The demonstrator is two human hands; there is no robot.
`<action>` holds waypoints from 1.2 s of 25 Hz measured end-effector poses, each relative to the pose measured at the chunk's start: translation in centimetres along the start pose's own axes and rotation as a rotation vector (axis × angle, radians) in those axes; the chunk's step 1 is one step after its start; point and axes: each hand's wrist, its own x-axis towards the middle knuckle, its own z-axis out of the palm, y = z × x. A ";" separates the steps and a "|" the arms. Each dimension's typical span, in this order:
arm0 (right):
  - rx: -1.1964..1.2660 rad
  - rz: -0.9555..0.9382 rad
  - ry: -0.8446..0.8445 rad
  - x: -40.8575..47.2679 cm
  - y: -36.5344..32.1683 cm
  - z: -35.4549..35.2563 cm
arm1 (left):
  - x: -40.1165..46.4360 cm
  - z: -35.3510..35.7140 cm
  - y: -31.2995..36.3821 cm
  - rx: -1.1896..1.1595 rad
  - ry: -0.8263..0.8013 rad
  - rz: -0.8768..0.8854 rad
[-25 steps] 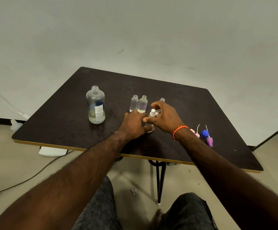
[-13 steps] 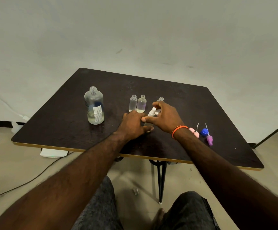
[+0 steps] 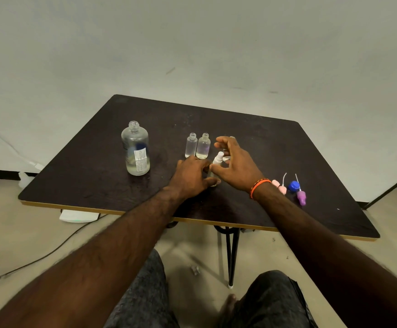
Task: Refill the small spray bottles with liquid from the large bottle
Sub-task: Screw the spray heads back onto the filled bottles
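Note:
The large clear bottle (image 3: 135,149) stands uncapped on the left of the dark table (image 3: 93,183), with some liquid in its bottom. Two small open bottles (image 3: 191,145) (image 3: 203,146) stand side by side at mid-table. My left hand (image 3: 192,175) grips the body of a small spray bottle (image 3: 217,160) that has a white spray head on it. My right hand (image 3: 236,165) hovers around that head with fingers spread, and its thumb is beside the bottle. The neck of a third small bottle (image 3: 232,138) peeks out behind my right fingers.
Loose spray heads lie right of my right wrist: pink ones (image 3: 279,186), a blue cap (image 3: 294,185) and a purple one (image 3: 301,198). A white box (image 3: 79,216) and a cable (image 3: 39,259) lie on the floor under the table's near left edge. My knees are below.
My right hand has let go of the white spray head and spread its fingers. My left hand still holds the bottle in the same place.

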 end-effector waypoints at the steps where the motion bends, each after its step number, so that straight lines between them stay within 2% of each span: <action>1: 0.010 -0.032 0.004 -0.3 0.1 0.1 | 0.0 0.1 -0.1 0.000 -0.003 0.000; 3: 0.000 -0.042 0.054 -0.6 0.2 0.2 | 0.2 0.2 -0.2 0.005 -0.011 -0.001; 7: -0.093 0.063 0.138 0.0 0.3 0.1 | 0.3 0.3 -0.3 -0.027 0.005 0.000; 12: 0.028 0.035 0.050 -0.4 0.7 0.1 | 0.2 0.2 -0.1 0.014 -0.002 -0.010; 17: -0.013 0.097 0.187 -0.2 0.6 0.2 | 0.2 0.1 -0.1 0.040 -0.002 0.008; 22: -0.003 0.069 0.128 -0.2 0.8 0.6 | 0.2 -0.2 0.1 0.072 -0.021 0.006; 30: 0.075 0.067 0.169 1.6 -0.3 3.3 | -0.1 -2.1 -1.0 0.164 -0.034 -0.064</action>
